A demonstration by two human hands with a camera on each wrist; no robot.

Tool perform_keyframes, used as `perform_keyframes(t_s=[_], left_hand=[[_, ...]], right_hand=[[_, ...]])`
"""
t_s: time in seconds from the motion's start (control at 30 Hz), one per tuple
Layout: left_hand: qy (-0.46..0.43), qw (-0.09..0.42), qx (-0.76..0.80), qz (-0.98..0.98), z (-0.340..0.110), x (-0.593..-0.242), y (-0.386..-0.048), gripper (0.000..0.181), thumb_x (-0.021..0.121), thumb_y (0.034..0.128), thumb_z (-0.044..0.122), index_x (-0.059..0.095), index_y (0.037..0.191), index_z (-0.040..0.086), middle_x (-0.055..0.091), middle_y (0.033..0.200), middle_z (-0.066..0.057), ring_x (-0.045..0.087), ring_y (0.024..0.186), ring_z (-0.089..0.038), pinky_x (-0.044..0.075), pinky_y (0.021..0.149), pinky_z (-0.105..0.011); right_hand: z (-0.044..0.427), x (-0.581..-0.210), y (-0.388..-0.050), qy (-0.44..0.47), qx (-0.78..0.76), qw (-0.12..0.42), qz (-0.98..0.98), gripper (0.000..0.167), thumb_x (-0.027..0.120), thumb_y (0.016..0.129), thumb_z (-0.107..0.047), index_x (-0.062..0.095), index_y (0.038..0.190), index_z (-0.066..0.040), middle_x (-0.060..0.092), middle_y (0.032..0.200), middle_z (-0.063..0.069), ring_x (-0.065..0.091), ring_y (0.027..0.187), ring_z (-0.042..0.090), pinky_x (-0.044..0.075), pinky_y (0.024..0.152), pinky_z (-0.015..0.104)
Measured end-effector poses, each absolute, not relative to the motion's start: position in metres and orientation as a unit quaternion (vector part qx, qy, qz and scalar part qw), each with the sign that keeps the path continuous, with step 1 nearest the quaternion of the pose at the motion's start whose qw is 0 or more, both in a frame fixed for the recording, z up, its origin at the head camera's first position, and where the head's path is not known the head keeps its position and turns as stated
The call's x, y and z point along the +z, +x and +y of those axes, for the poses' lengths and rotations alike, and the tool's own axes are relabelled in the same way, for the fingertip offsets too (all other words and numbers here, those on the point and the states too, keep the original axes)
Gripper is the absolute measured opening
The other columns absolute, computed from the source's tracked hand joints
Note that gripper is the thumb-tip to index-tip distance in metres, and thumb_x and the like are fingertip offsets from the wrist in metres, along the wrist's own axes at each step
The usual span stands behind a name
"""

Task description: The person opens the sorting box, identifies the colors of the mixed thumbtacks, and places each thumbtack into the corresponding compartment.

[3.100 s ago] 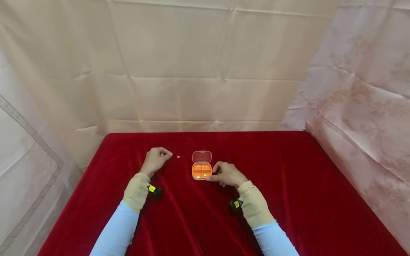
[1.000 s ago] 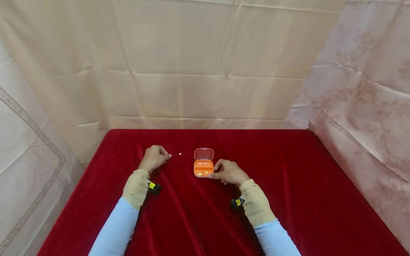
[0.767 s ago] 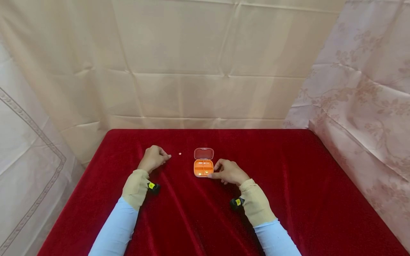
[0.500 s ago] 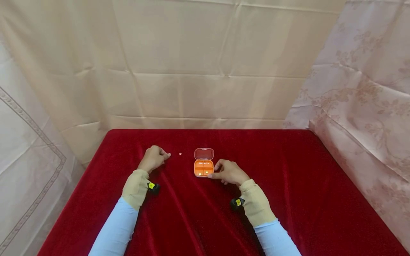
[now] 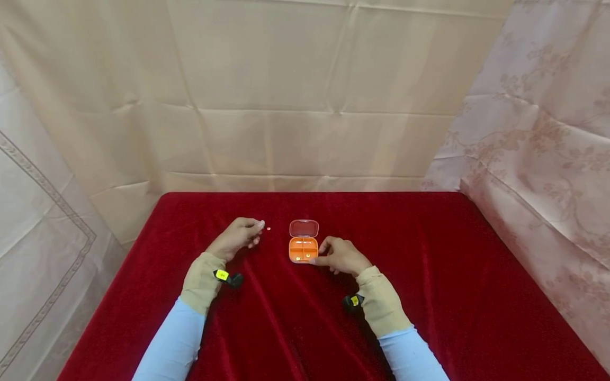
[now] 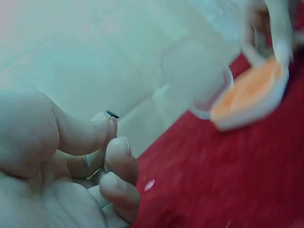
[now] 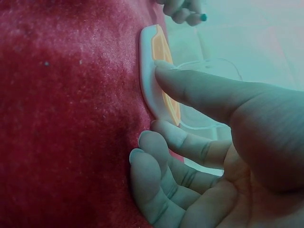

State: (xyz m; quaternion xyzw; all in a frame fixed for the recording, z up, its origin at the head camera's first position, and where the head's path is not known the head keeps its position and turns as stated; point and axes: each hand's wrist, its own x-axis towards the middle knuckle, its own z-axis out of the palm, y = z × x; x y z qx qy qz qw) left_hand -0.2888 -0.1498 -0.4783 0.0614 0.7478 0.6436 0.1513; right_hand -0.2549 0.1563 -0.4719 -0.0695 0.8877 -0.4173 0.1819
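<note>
My left hand [image 5: 238,236] pinches a small dark green tack [image 6: 112,114] by its pin between thumb and finger, the flat head outward. Just right of those fingertips a small pale pink piece [image 5: 269,228] lies on the cloth. An orange box [image 5: 303,250] with four compartments stands on the table, its clear lid [image 5: 304,228] laid back. Two small yellow pieces sit in the near compartments, one in each. My right hand [image 5: 344,255] grips the box at its near right corner; in the right wrist view the thumb [image 7: 175,83] lies against its side wall.
Red cloth [image 5: 405,264] covers the table. A beige curtain [image 5: 286,106] hangs behind its far edge, with a patterned pink curtain [image 5: 548,132] on the right and a pale one [image 5: 38,238] on the left. Two small specks show on the cloth in the right wrist view.
My left hand has turned over and moved slightly right from where its fingertips were low over the cloth, closer to the pink piece. The right hand keeps its place at the box.
</note>
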Motion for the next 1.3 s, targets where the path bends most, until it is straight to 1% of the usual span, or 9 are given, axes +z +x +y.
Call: perform_keyframes(t_s=[0.1,0.23,0.37,0.53,0.7,0.87,1.1,1.3], left_hand=[[0.057,0.179,0.694,0.695,-0.145,-0.478,-0.288,0.031,0.049,0.1101,0.015,0.057,0.109,-0.015,0.053,0.081,-0.003,0.05,0.066,-0.01,0.04,0.058,-0.021],[0.044,0.205,0.731,0.65,-0.141,-0.479,-0.287,0.024,0.046,0.1106,0.011,0.058,0.104,-0.008,0.053,0.085,-0.004,0.05,0.067,-0.01,0.04,0.059,-0.021],[0.032,0.218,0.748,0.626,-0.139,-0.481,-0.286,0.024,0.042,0.1117,0.013,0.057,0.101,-0.002,0.053,0.084,-0.003,0.051,0.066,-0.011,0.041,0.059,-0.021],[0.019,0.223,0.767,0.601,-0.139,-0.481,-0.286,0.027,0.04,0.1123,0.015,0.058,0.101,-0.001,0.056,0.08,-0.002,0.052,0.063,-0.011,0.041,0.056,-0.021],[0.02,0.223,0.775,0.591,-0.138,-0.48,-0.286,0.026,0.04,0.1118,0.014,0.059,0.1,0.0,0.056,0.079,-0.001,0.052,0.062,-0.011,0.041,0.057,-0.021],[0.026,0.226,0.777,0.587,-0.138,-0.48,-0.286,0.025,0.041,0.1109,0.012,0.058,0.095,0.005,0.055,0.079,-0.001,0.051,0.063,-0.011,0.04,0.057,-0.022],[0.039,0.233,0.783,0.575,-0.139,-0.481,-0.284,0.027,0.04,0.1118,0.015,0.054,0.09,0.009,0.05,0.078,-0.002,0.045,0.062,-0.013,0.037,0.059,-0.023],[0.04,0.233,0.784,0.574,-0.141,-0.48,-0.284,0.023,0.04,0.1117,0.013,0.054,0.094,0.006,0.048,0.077,-0.003,0.045,0.062,-0.012,0.037,0.059,-0.023]], right_hand=[[0.156,-0.472,-0.255,-0.07,-0.416,0.183,0.888,0.03,0.085,0.088,-0.025,0.063,0.1,-0.008,0.06,0.077,0.007,0.057,0.059,0.018,0.051,0.055,0.029],[0.156,-0.472,-0.255,-0.071,-0.416,0.182,0.888,0.03,0.085,0.088,-0.025,0.063,0.1,-0.008,0.06,0.077,0.007,0.057,0.058,0.017,0.051,0.054,0.029],[0.156,-0.472,-0.255,-0.071,-0.415,0.182,0.889,0.031,0.085,0.087,-0.025,0.063,0.1,-0.007,0.06,0.077,0.007,0.057,0.058,0.018,0.051,0.055,0.029],[0.157,-0.471,-0.255,-0.071,-0.415,0.183,0.888,0.031,0.085,0.087,-0.025,0.063,0.1,-0.007,0.06,0.076,0.007,0.057,0.058,0.018,0.051,0.055,0.029],[0.157,-0.47,-0.255,-0.071,-0.419,0.182,0.887,0.031,0.085,0.087,-0.024,0.063,0.101,-0.007,0.061,0.076,0.007,0.058,0.058,0.018,0.052,0.054,0.03],[0.158,-0.471,-0.255,-0.071,-0.421,0.184,0.885,0.031,0.085,0.088,-0.025,0.063,0.101,-0.007,0.06,0.076,0.007,0.057,0.058,0.018,0.051,0.055,0.029],[0.158,-0.471,-0.254,-0.073,-0.422,0.181,0.885,0.03,0.085,0.087,-0.024,0.064,0.1,-0.007,0.06,0.077,0.007,0.057,0.058,0.017,0.051,0.054,0.029],[0.157,-0.471,-0.255,-0.074,-0.422,0.182,0.885,0.03,0.085,0.088,-0.024,0.063,0.1,-0.007,0.06,0.077,0.007,0.057,0.058,0.017,0.052,0.054,0.029]])
